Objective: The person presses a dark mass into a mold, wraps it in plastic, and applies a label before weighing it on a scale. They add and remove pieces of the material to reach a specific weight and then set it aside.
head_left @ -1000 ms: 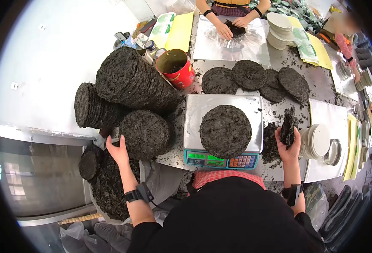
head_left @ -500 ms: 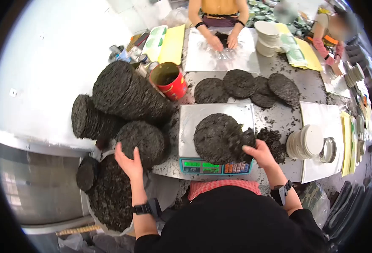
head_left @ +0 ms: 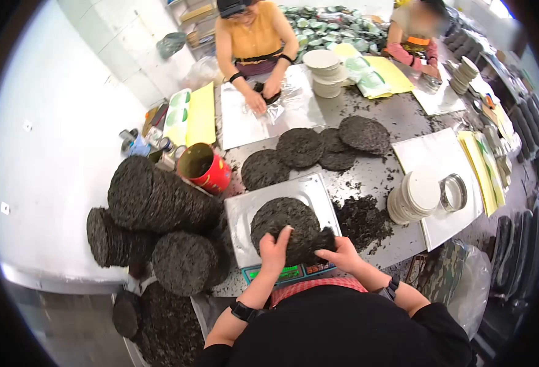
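Note:
A dark, leafy, round pressed cake, like dried seaweed (head_left: 285,217), lies on the metal pan of a digital scale (head_left: 240,211). My left hand (head_left: 274,249) grips the cake's near edge, thumb up on its top face. At the cake's right near corner, my right hand (head_left: 344,255) pinches a ragged dark piece (head_left: 324,240) between thumb and fingers. Whether that piece is fully torn from the cake cannot be made out. Both hands partly cover the scale's green display (head_left: 291,272) and keypad.
Stacked dark cakes (head_left: 159,196) and a red tin (head_left: 205,168) stand left; loose flakes (head_left: 364,223) and pale discs (head_left: 417,192) lie right. Further cakes (head_left: 300,148) lie behind the scale. A sack of flakes (head_left: 168,330) is below left. Two co-workers (head_left: 254,37) work across the table.
My left hand has moved from above the sack, beside the stacked cakes, to the cake on the scale. My right hand still holds the dark piece at the cake's edge. The view has turned.

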